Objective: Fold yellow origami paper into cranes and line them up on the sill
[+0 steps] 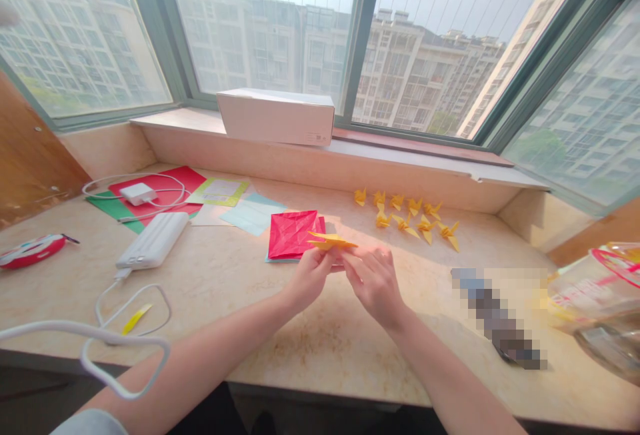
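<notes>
Forearms angled inward from bottom corners, wrists lifted; left hand (309,277) and right hand (374,286) closed in pinch on yellow origami piece (330,241), held between both hands above stone counter (320,348); red folded paper (294,235) just beyond left hand; yellow origami cranes (405,218) in rows beyond right hand; white power bank (153,240) well left of left hand.

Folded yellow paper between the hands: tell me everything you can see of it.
The folded yellow origami paper is thin and matte, creased into a flat, narrow shape with pointed ends. It is held up, roughly level, between the fingers of the left hand and the right hand, above the stone counter.
</notes>
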A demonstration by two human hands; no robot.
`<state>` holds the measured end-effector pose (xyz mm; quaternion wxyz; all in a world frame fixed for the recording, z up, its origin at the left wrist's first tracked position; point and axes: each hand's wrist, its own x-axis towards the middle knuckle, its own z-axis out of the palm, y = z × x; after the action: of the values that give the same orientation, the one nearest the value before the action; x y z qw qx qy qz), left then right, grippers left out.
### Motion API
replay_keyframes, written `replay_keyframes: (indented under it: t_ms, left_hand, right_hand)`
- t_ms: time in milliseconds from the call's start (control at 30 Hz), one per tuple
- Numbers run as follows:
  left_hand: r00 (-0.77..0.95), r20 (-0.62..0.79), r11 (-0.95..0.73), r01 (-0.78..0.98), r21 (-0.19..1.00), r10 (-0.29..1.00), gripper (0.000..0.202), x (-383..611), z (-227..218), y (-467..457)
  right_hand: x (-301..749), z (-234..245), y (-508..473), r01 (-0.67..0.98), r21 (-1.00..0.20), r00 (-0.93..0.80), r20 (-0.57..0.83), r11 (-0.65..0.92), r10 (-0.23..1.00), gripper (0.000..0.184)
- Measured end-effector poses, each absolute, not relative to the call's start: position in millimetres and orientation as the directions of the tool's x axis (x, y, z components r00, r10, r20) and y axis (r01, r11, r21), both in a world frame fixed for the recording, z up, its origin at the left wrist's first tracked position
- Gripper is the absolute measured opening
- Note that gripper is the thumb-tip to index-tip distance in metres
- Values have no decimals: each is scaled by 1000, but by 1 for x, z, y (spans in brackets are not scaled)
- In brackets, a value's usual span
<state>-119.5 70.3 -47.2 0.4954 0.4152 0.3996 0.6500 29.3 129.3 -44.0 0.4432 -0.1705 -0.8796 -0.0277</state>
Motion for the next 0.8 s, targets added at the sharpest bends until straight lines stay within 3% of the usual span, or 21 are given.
replay_keyframes:
  t_ms: [167, 300, 533, 800]
  left_hand:
    - [-169, 195, -224, -171, 960, 966, 42, -124, -54, 73]
    - [-127, 228, -240, -94, 966, 965, 42, -124, -56, 72]
    - [-180, 170, -222, -329, 918, 969, 34, -120, -49, 71]
    - [-151, 149, -189, -308, 932, 977, 36, -116, -45, 68]
  right_hand:
    - [34, -46, 132, 313, -259, -394, 840, 914, 374, 27]
    - [34, -48, 133, 267, -292, -418, 824, 918, 383, 18]
    - [33, -47, 133, 241, -290, -506, 777, 926, 375, 22]
    - [27, -43, 129, 173, -620, -349, 688, 765, 636, 5]
